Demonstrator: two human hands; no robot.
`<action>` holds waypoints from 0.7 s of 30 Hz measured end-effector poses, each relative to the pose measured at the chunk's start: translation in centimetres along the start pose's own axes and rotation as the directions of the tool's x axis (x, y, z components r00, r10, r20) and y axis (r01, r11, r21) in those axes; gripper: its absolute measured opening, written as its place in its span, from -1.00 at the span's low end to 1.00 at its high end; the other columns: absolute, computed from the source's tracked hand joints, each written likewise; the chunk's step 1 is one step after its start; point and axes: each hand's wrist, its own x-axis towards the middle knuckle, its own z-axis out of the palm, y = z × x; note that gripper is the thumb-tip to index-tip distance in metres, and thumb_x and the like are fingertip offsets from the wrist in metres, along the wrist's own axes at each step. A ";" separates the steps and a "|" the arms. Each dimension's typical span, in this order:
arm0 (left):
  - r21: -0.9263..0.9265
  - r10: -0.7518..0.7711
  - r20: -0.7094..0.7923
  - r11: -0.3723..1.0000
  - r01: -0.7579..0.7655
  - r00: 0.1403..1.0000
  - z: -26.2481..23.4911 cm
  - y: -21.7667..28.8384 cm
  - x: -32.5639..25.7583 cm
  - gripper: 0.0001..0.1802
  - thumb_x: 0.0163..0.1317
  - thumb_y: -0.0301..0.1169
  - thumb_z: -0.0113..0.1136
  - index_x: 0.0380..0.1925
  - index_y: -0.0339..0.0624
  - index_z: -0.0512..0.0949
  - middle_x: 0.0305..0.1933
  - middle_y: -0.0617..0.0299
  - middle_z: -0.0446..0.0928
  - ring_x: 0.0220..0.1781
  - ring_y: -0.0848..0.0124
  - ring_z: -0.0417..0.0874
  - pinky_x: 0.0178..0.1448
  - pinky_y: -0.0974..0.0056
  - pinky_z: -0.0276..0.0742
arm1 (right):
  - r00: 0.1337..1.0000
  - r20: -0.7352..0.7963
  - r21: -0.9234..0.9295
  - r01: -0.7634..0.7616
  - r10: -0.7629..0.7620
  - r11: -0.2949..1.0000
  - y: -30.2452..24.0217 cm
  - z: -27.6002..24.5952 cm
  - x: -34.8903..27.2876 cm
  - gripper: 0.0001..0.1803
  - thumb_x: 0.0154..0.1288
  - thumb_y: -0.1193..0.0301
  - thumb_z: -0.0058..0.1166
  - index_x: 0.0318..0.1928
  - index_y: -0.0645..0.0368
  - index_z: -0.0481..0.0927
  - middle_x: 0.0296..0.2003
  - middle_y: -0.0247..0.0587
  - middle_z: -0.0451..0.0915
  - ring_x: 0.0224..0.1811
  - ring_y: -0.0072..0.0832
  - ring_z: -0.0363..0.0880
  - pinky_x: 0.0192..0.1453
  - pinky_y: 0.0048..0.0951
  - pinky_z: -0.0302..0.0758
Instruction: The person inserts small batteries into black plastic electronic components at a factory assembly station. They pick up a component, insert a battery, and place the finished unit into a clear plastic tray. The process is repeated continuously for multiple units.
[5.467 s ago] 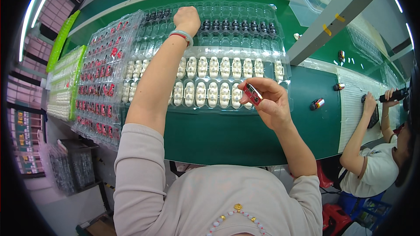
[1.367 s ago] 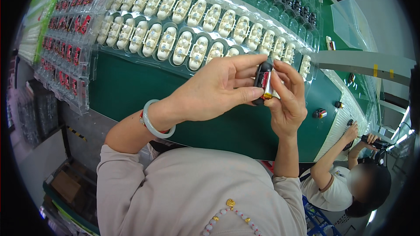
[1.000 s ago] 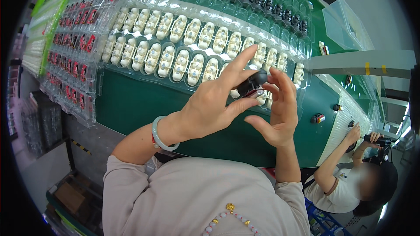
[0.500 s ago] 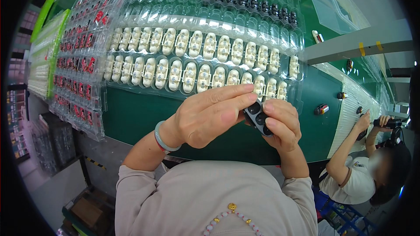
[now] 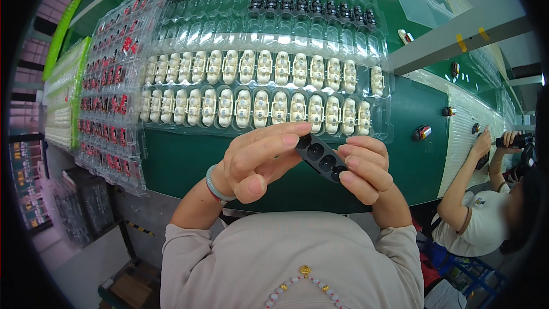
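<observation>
Two hands, left hand [image 5: 257, 160], right hand [image 5: 366, 169], black part [image 5: 321, 157], table edge [image 5: 189, 180] below

Clear plastic blister trays [image 5: 274, 40] on the green table, some holding white parts [image 5: 257, 94].

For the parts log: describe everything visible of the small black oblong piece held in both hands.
The small black oblong piece looks like glossy plastic, with a row of round recesses along its upper face. It is tilted, upper end to the left, held above the green table's near edge. The left hand pinches its upper end; the right hand grips the lower end.
</observation>
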 end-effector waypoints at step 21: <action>0.464 -0.132 -0.179 0.862 0.202 0.975 1.3 -0.4 2.8 -0.42 -0.16 -0.48 0.40 -0.03 -0.27 0.48 -0.16 0.09 0.57 -0.21 0.29 0.61 -0.18 0.33 0.54 | 0.573 0.302 0.682 -0.688 0.762 0.247 -0.3 1.3 -0.1 -0.37 -0.02 0.65 0.23 0.11 0.34 0.29 -0.02 -0.04 0.44 0.02 -0.35 0.45 0.15 -0.33 0.36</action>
